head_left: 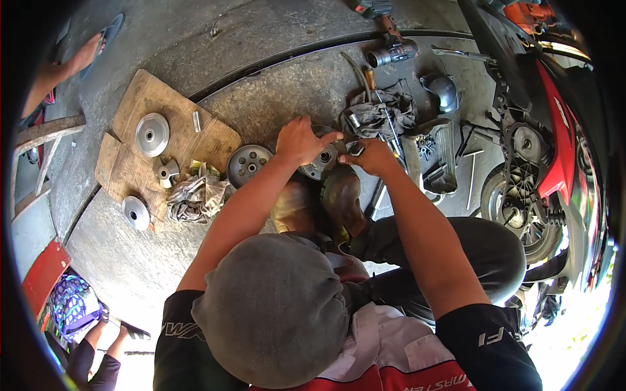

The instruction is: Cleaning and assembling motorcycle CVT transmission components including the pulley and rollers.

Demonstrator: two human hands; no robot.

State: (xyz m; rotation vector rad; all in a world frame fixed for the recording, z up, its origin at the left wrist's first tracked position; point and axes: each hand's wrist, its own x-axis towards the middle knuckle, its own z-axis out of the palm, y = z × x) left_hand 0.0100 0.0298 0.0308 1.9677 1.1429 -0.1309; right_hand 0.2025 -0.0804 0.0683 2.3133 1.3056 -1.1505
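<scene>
Just beyond my boots [342,199], a round metal disc assembly [316,166] with a central hub sits on the floor. My left hand [297,143] is closed on its upper edge, thumb stretched toward the right side. My right hand [370,156] grips a small dark tool [355,149] at the disc's right; its working end is too small to make out. A drum with round holes [250,168] lies just left of the disc, partly behind my left forearm.
Cardboard [114,169] at left holds metal pulleys [152,135] and rags [192,199]. Right lie a power wrench [391,52], dark rag with tools [378,111], parts tray [433,163] and metal cover [443,94]. A motorbike [554,130] fills the right edge. Other people's legs [98,352] show left.
</scene>
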